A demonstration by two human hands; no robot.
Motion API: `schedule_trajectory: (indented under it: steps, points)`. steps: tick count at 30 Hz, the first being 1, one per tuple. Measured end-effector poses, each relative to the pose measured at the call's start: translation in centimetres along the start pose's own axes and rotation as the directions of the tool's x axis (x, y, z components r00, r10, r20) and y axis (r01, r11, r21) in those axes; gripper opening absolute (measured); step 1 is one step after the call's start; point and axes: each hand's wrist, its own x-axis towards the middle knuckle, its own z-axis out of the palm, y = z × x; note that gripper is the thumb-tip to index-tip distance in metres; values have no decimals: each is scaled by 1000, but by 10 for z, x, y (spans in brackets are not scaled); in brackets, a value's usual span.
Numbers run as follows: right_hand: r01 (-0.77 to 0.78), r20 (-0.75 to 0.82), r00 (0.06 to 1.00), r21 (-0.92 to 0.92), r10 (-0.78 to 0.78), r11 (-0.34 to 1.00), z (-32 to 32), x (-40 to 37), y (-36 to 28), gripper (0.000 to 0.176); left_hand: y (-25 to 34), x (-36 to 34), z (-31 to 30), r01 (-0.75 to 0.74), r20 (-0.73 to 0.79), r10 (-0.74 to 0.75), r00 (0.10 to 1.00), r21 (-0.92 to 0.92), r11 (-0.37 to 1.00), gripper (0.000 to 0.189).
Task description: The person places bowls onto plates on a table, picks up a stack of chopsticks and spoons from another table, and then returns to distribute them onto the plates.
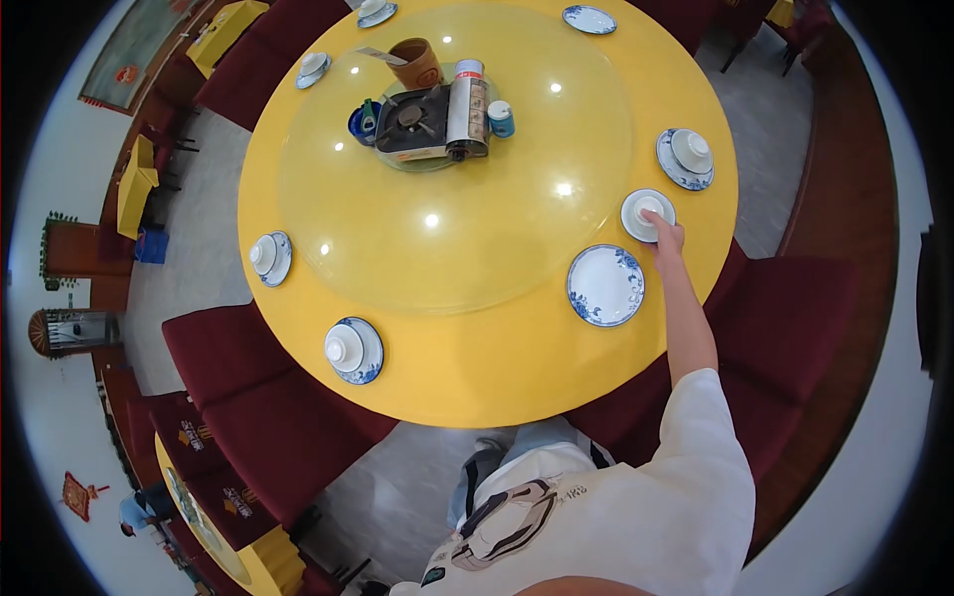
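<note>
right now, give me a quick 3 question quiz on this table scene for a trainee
1. True or false: the right hand touches the small white dish next to the empty blue-rimmed plate.
2. What stands at the middle of the glass turntable? A) a portable gas stove B) a teapot C) a flower vase
3. Fill in: the chairs around the yellow table are ___ in colour.

Key
1. True.
2. A, the portable gas stove.
3. Dark red.
</note>
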Motion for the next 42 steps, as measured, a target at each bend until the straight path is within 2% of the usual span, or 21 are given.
schedule_trajectory:
  steps: [2, 6, 8, 11, 15, 18, 20, 22, 23, 25, 26, 27, 29, 31, 32, 35, 37, 39, 40, 41, 42]
  points:
    - [6, 1, 1000, 96, -6, 995, -11, -1, 8, 57, -6, -10, 0, 11, -4, -11, 1000, -4, 1000, 33]
    - [22, 39, 999, 133, -28, 991, -33, -46, -3, 54, -25, -29, 11, 64, 54, -66, 996, 23, 998, 33]
    - [30, 208, 977, 94, -49, 995, -39, -73, -5, 53, -39, -42, 19, 100, 91, -103, 991, 43, 994, 33]
    - [-6, 239, 971, -29, 13, 1000, -39, -105, 3, 54, -51, -54, 25, 122, 123, -129, 984, 63, 991, 33]
    - [-36, 293, 954, -95, 62, 995, -31, -117, 32, 57, -64, -69, 30, 129, 132, -136, 982, 59, 990, 33]
    - [-11, 255, 965, -192, 61, 981, -22, -118, 44, 49, -72, -77, 31, 129, 131, -134, 982, 49, 991, 33]
    - [-26, 263, 960, -259, 97, 966, -16, -120, 42, 51, -79, -82, 34, 130, 131, -133, 982, 30, 991, 33]
    - [-40, 290, 951, -233, 108, 972, -13, -122, 40, 58, -88, -87, 42, 131, 127, -129, 984, -9, 991, 33]
    - [-60, 316, 941, -203, 124, 977, -11, -123, 39, 64, -94, -92, 49, 133, 119, -127, 985, -43, 990, 33]
    - [-52, 277, 953, -247, 122, 968, -6, -129, 37, 59, -111, -108, 69, 138, 76, -128, 989, -152, 979, 33]
    - [-67, 336, 936, -122, 105, 990, -4, -124, 46, 51, -121, -117, 84, 137, 38, -132, 991, -232, 963, 34]
    - [-145, 462, 870, -92, 171, 985, -8, -110, 53, 53, -130, -126, 108, 128, -13, -140, 990, -335, 934, 34]
    - [-107, 545, 824, -115, 153, 988, -7, -99, 60, 53, -140, -137, 165, 78, -130, -181, 975, -563, 823, 34]
    - [-124, 541, 824, -114, 166, 986, -10, -102, 58, 55, -141, -144, 213, -8, -231, -238, 943, -734, 679, 34]
    - [-66, 509, 848, -175, 148, 982, -10, -95, 61, 55, -139, -143, 230, -47, -262, -268, 927, -791, 610, 34]
    - [-19, 405, 902, -311, 151, 950, -6, -83, 62, 58, -131, -135, 257, -137, -305, -323, 896, -882, 452, 34]
    - [111, 275, 961, -497, 34, 861, -6, -110, 53, 67, -143, -138, 265, -180, -317, -331, 889, -906, 384, 34]
    - [204, 60, 974, -643, -217, 738, 4, -126, 51, 70, -158, -139, 262, -211, -325, -336, 884, -919, 333, 34]
    - [223, 81, 971, -644, -225, 732, 5, -131, 53, 70, -167, -141, 258, -221, -325, -337, 884, -924, 313, 34]
    - [351, 90, 892, -756, -443, 553, 6, -135, 53, 66, -177, -142, 251, -229, -325, -335, 884, -928, 295, 34]
    - [427, 132, 762, -839, -634, 339, 15, -147, 57, 63, -189, -143, 243, -240, -328, -331, 885, -930, 280, 34]
